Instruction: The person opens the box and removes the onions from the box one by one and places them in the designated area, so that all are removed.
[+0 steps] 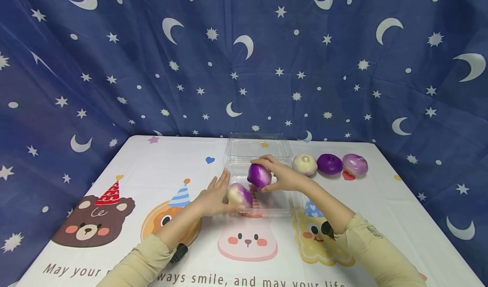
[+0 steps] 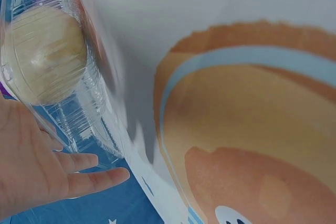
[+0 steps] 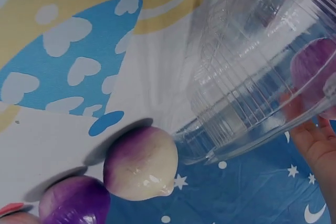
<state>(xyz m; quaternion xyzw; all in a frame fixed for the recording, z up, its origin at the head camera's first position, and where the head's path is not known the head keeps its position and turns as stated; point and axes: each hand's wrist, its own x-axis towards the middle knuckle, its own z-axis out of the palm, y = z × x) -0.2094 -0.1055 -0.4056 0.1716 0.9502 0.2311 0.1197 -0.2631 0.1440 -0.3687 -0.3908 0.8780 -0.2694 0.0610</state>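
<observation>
My right hand [image 1: 280, 175] grips a purple-and-white onion [image 1: 259, 175] over a clear plastic clamshell box [image 1: 274, 200], thumb and fingers on opposite sides of it. The right wrist view shows that onion [image 3: 315, 69] through the clear wall. Inside the box, at its front left, lies a cream-and-purple onion [image 1: 239, 194], also visible through the ridged side in the left wrist view. Along the box's left side rests my left hand [image 1: 213, 198], its fingers straight and its thumb by the front left corner.
Right of the box stand three onions in a row: a cream one [image 1: 305, 164], a deep purple one [image 1: 329, 164] and a pale purple one [image 1: 355, 164]. The box's raised lid [image 1: 259, 147] leans back toward the star-patterned blue curtain [image 1: 244, 67]. A printed white cloth [image 1: 114, 160] covers the table.
</observation>
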